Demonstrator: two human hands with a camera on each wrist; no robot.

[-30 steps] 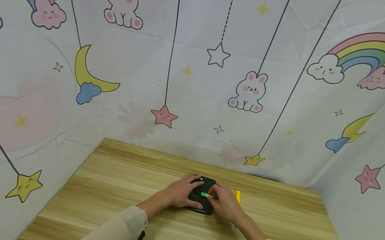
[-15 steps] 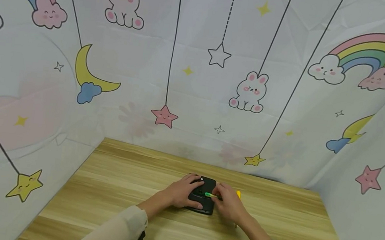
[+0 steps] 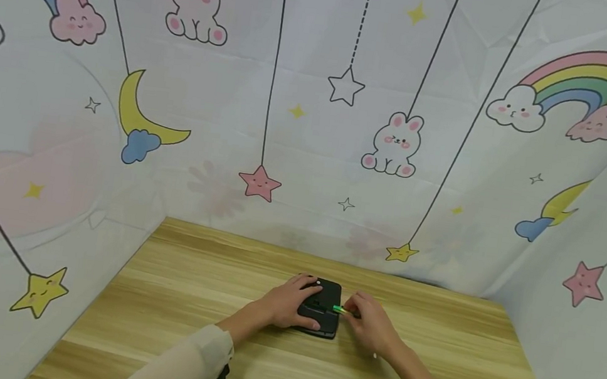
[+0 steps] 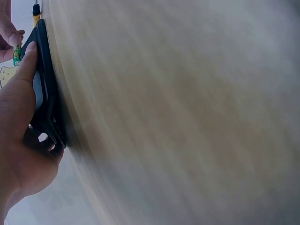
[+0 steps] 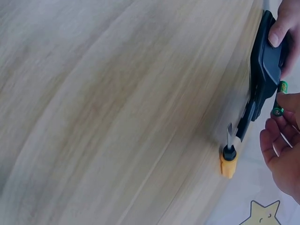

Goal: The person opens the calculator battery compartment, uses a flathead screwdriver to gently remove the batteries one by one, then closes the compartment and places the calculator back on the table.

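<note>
A flat black plastic device [image 3: 330, 294], its exact kind unclear, lies on the table with a recess in its upward face. My left hand [image 3: 286, 301] holds it from the left, with the thumb across its near part and the fingers over its far part. Beside its right edge, my right hand [image 3: 372, 323] pinches a small green cylindrical battery [image 5: 282, 87] between thumb and fingertips, raised off the tabletop. A screwdriver with a yellow handle [image 5: 228, 165] lies near the right hand; in the head view that hand mostly hides it.
The wood-patterned table [image 3: 203, 266] is walled on its back and sides by a white cloth [image 3: 309, 140] printed with rabbits, stars and rainbows. Light sleeves [image 3: 191, 359] cover both forearms.
My right hand has drawn the battery rightward, from over the device to its right edge. The screwdriver's yellow handle has become hidden behind that hand. My left hand stays put.
</note>
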